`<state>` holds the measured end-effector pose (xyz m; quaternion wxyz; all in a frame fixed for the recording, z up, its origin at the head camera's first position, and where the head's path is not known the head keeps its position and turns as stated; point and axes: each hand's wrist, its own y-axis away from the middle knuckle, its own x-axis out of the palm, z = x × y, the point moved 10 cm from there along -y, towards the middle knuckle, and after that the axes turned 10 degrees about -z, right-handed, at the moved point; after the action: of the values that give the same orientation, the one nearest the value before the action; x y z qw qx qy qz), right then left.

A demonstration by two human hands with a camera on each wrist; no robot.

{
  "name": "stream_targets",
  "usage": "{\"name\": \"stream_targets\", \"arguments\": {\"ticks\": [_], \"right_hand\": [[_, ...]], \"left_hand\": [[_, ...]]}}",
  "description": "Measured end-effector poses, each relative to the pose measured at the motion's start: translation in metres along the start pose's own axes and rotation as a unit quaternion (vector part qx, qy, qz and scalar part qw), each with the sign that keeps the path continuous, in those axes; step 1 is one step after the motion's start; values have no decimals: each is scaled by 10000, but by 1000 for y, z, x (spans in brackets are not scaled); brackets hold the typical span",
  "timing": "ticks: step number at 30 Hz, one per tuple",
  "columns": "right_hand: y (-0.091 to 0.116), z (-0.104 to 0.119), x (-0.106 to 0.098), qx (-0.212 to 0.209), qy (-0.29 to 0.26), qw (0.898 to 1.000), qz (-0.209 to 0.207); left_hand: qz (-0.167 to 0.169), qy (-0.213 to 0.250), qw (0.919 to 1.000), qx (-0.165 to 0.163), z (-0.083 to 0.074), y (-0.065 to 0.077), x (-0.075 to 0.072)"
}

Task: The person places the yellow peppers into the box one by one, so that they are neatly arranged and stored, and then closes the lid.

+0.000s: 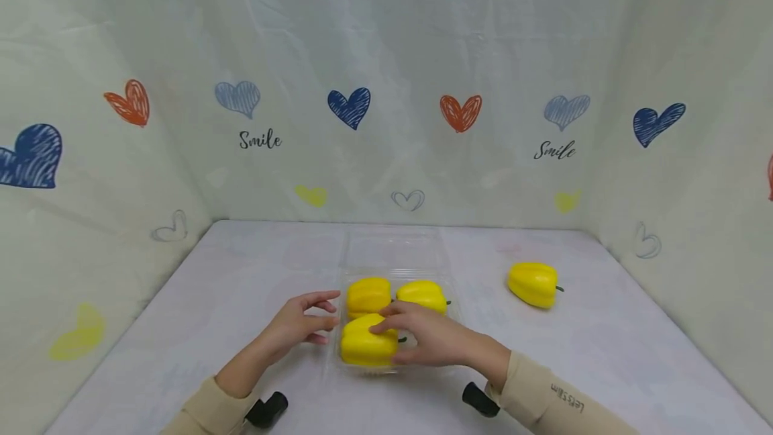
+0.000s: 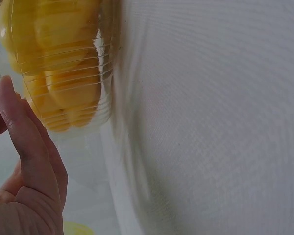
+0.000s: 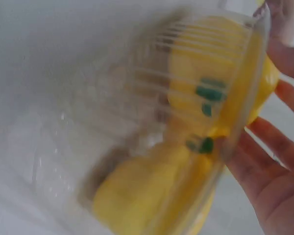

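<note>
Three yellow bell peppers sit in a clear plastic clamshell box [image 1: 451, 311] whose lid [image 1: 392, 248] lies folded back. The front pepper [image 1: 365, 344] is under my right hand [image 1: 431, 335]; its fingers lie over the top, with the thumb by the stem end. Behind it are a left pepper [image 1: 367, 295] and a right pepper [image 1: 423, 294]. My left hand [image 1: 296, 324] hovers at the box's left side, fingers loosely extended and holding nothing. Through the box wall, the right wrist view shows green stems [image 3: 210, 90], somewhat blurred; the left wrist view shows ribbed plastic [image 2: 105, 73].
A fourth yellow bell pepper [image 1: 533, 284] lies on the white table [image 1: 537, 361] to the right of the box. A pale curtain with printed hearts [image 1: 349, 107] surrounds the table at the back and sides. Black wrist straps or mounts [image 1: 268, 410] show near both sleeves.
</note>
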<state>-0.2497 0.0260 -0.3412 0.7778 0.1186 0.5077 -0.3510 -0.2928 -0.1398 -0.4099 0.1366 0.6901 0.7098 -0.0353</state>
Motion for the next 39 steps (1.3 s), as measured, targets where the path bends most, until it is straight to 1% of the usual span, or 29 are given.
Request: {"name": "stream_targets", "arguments": {"ticks": [3,6,9,12,19,23,29,35,39], "right_hand": [[6,-7,-9,-22,-243,9996,-113],[11,-15,-19,4,-413,9984,-395],[17,-21,-28,4,-358,9972,-656],[23,-27,-34,69,-350,9959,-828],[32,-39,-43,161,-378,9931,-1094],[37,-46,-47,169,-282,9912,-1282],[45,-57,-53,324,-243,9888,-1434],[52,-70,-59,485,-75,9860,-1594],[56,-77,-62,482,-4,9838,-1725]], "left_hand": [[56,36,10000,16,1,0,1],[49,49,10000,12,2,0,1],[47,31,10000,28,1,0,1],[58,12,10000,48,1,0,1],[6,4,10000,12,1,0,1],[8,5,10000,12,1,0,1],[-4,10,10000,5,2,0,2],[-24,25,10000,5,1,0,1],[-20,32,10000,11,1,0,1]]}}
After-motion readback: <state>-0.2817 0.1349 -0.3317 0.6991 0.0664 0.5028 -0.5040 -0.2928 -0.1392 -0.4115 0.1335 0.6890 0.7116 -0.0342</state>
